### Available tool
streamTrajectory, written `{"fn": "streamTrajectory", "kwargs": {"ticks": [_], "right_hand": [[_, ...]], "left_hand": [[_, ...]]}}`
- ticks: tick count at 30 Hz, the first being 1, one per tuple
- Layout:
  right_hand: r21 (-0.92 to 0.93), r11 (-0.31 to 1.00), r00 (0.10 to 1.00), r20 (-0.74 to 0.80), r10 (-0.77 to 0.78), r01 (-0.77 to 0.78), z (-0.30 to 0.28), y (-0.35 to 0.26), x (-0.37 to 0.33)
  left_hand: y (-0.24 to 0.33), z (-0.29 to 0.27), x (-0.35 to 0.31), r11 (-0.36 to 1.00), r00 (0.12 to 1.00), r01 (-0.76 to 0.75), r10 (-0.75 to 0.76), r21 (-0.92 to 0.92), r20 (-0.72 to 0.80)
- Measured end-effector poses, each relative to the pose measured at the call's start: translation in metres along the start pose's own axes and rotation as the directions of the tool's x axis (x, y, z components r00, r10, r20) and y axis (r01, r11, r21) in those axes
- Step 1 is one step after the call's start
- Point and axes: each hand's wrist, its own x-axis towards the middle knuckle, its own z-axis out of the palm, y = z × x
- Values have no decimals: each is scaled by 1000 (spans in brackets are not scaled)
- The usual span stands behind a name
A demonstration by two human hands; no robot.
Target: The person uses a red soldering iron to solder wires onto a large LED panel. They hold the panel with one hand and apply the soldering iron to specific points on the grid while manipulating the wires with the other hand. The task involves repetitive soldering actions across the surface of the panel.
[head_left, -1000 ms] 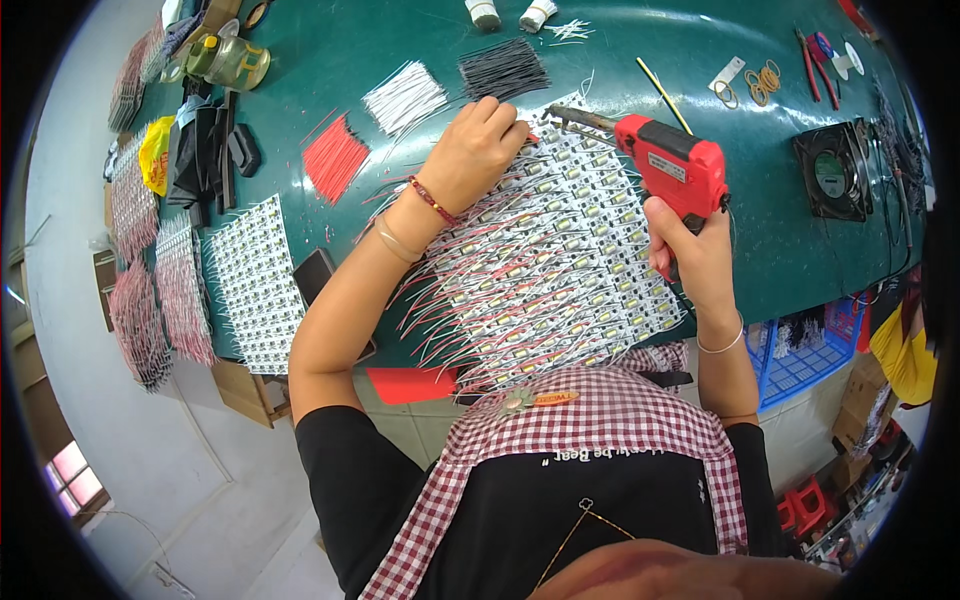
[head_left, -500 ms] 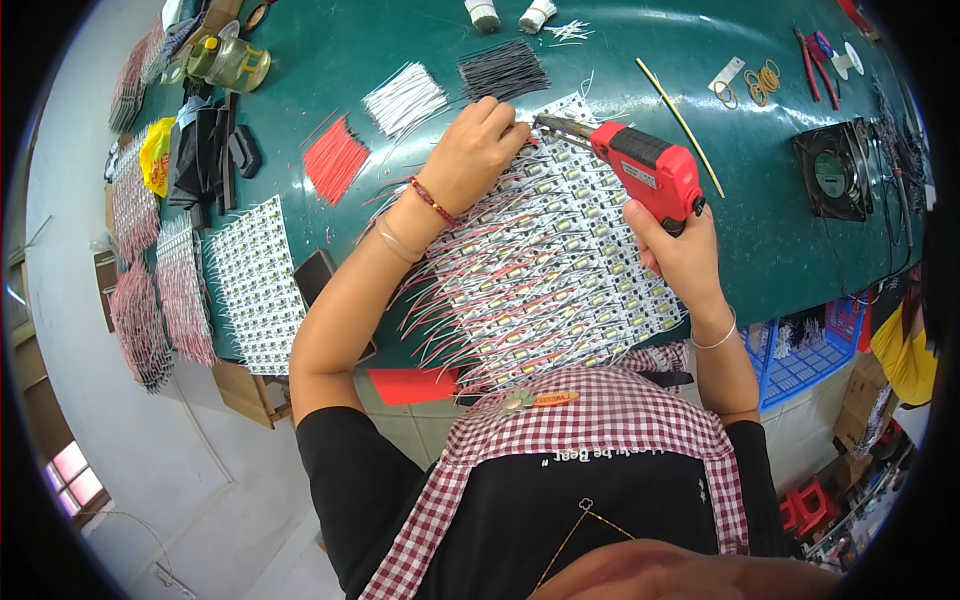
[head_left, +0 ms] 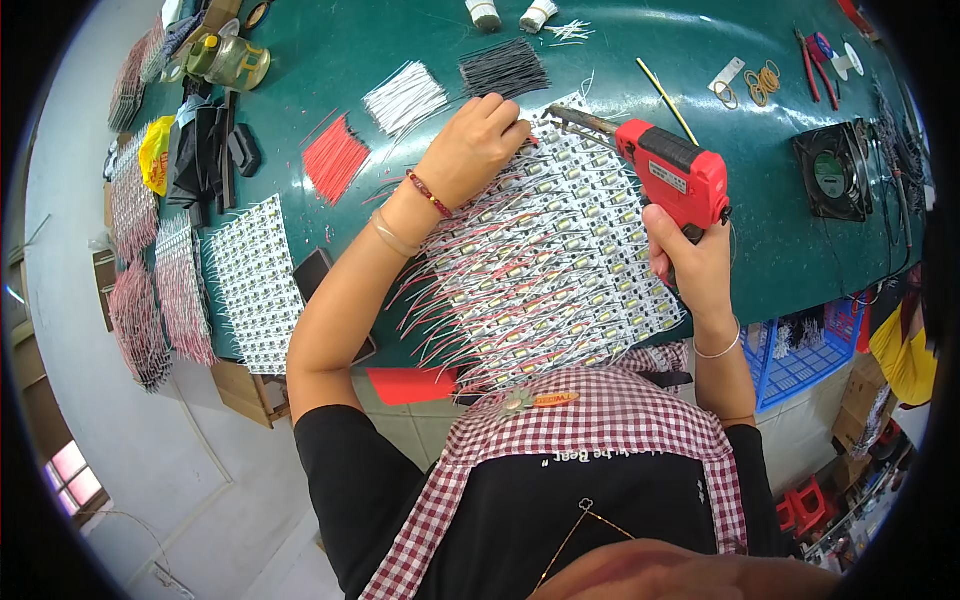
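My right hand [head_left: 698,268] is wrapped round the handle of a red and black soldering gun [head_left: 672,170]. Its metal tip hangs over the top edge of a large panel of small white circuit boards [head_left: 600,235], a short way right of my left fingers. Bent over the panel's upper left corner, my left hand [head_left: 474,148] is closed in a pinch. A bit of red wire [head_left: 531,142] shows at its fingertips; the rest is hidden by the fingers. Many red and white wires [head_left: 470,290] stick out from rows of the panel toward the left.
Piles of red wires [head_left: 336,160], white wires [head_left: 404,98] and black wires [head_left: 503,69] lie beyond my left hand. A second panel [head_left: 258,290] is at left. A yellow stick [head_left: 668,100], rubber bands [head_left: 763,82], pliers [head_left: 817,70] and a black fan [head_left: 836,170] are at right.
The soldering gun and my right hand have shifted right and slightly toward me, taking the tip away from my left fingers. My left hand has barely moved.
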Motion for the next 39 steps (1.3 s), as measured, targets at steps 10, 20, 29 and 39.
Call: {"fn": "streamTrajectory", "kwargs": {"ticks": [10, 20, 29, 39], "right_hand": [[98, 995, 997, -78, 15, -7, -12, 3, -11], [11, 998, 998, -13, 63, -63, -12, 9, -14], [-37, 997, 998, -7, 64, -64, -10, 8, -13], [-92, 992, 996, 5, 91, -90, -7, 8, -14]], "left_hand": [[-6, -20, -8, 998, 996, 59, -57, 38, -65], [28, 1, -7, 990, 990, 114, -120, -83, -71], [27, 4, -7, 981, 990, 126, -134, -147, -47], [26, 2, -4, 982, 993, 100, -109, -163, -43]]}}
